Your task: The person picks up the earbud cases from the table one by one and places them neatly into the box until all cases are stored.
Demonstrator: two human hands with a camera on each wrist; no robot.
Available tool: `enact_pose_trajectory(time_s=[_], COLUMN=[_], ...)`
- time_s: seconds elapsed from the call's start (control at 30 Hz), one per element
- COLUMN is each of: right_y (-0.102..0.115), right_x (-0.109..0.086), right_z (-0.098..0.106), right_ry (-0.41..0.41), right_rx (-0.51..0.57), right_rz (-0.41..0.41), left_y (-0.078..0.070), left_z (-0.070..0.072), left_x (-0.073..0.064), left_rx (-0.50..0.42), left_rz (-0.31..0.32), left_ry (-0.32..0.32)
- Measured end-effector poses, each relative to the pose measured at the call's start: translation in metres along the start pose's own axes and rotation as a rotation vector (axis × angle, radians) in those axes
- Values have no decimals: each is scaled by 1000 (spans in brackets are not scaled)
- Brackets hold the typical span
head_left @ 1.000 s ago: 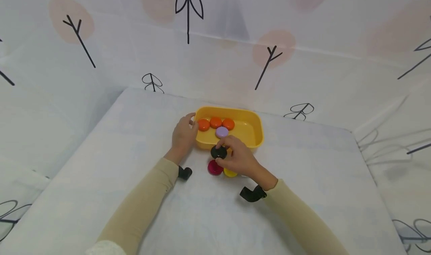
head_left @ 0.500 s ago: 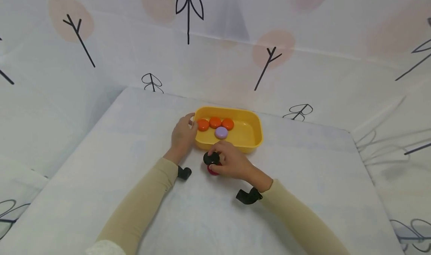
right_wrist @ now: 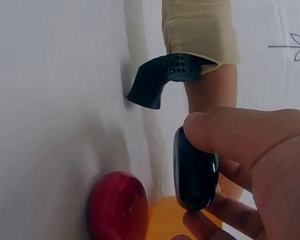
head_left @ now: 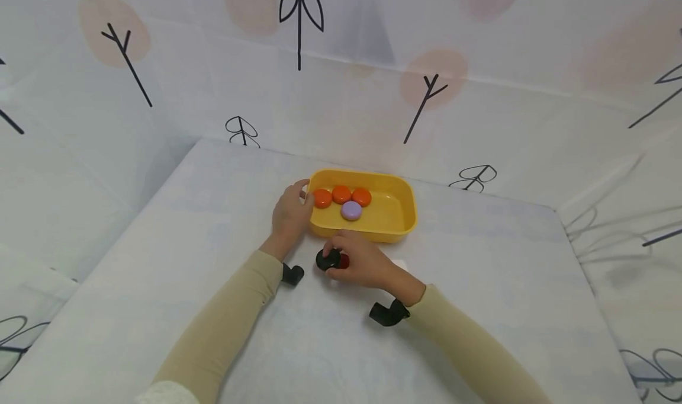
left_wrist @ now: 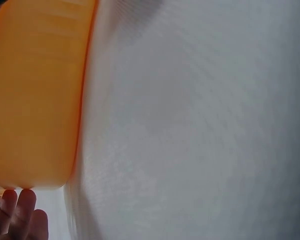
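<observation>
In the head view my right hand [head_left: 358, 260] pinches a glossy black disc [head_left: 327, 260] between thumb and fingers. The right wrist view shows this black disc [right_wrist: 194, 170] on edge, with a crimson disc [right_wrist: 119, 206] beside it, apart. From the head, only a sliver of that crimson disc [head_left: 344, 262] shows past my fingers. My left hand [head_left: 290, 215] holds the left end of a yellow tray [head_left: 394, 233], thumb at its rim. Left fingertips touch the tray's wall [left_wrist: 35, 110] in the left wrist view. Inside the tray lie three orange discs [head_left: 341, 194] and a lilac disc [head_left: 351, 210].
A white cloth covers the table [head_left: 256, 345], and patterned fabric [head_left: 341, 108] rises behind and at both sides. The tray stands near the table's back edge. Each wrist carries a dark mount [head_left: 389, 313].
My right hand has moved left and toward me with the black disc, from near the tray's front wall. The yellow disc seen earlier is now hidden in the head view. My left hand stays put.
</observation>
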State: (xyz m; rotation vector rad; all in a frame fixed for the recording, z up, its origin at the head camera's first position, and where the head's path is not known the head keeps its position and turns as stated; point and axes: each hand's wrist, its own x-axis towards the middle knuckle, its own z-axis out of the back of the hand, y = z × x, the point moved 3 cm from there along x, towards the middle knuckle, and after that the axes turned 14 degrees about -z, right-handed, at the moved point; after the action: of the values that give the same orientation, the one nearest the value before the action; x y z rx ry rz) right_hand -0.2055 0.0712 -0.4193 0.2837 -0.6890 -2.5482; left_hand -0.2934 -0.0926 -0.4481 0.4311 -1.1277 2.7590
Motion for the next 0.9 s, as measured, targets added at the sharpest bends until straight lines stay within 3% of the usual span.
enact_pose_trajectory(time_s=[0.37, 0.9], right_y=[2, 0], right_x=[-3, -6], right_z=[-6, -10], right_ry=[22, 127], right_rx=[-29, -88], right_rz=[32, 103], left_y=[1, 2], left_z=[-1, -1], left_x=[1, 0], left_rx=[17, 2], left_rz=[-2, -22], left_ry=[-9, -19])
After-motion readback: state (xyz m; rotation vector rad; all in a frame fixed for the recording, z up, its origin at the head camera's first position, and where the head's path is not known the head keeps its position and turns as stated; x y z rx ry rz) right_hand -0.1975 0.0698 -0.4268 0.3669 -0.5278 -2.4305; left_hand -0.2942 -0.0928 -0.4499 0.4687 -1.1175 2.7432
